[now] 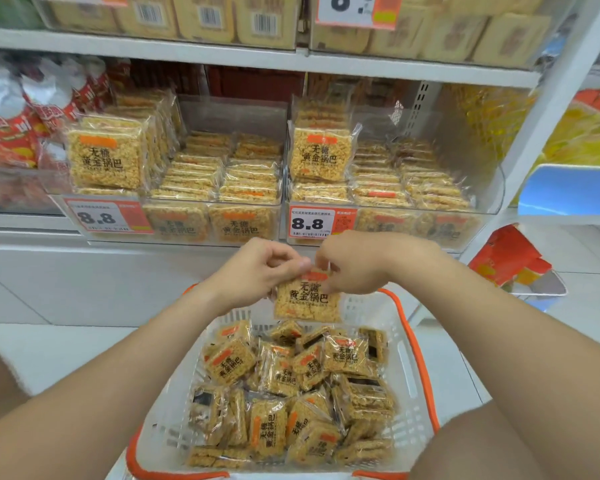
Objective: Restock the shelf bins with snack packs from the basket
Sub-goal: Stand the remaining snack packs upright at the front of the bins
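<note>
A white basket with an orange rim [411,358] sits on the floor between my knees, full of several golden rice-crisp snack packs [284,393]. Above its far end, one snack pack [307,303] hangs upright with its label facing me. My left hand [257,271] and my right hand [357,263] both pinch its top edge from either side. Ahead on the low shelf stand two clear bins, the left bin [187,216] and the right bin [388,218], each stacked with the same packs.
Price tags reading 8.8 [99,218] [310,223] hang on the bin fronts. Red snack bags [11,133] fill the bin to the left. A white shelf upright [534,133] rises at the right, with an orange carton [510,254] on the floor beyond it.
</note>
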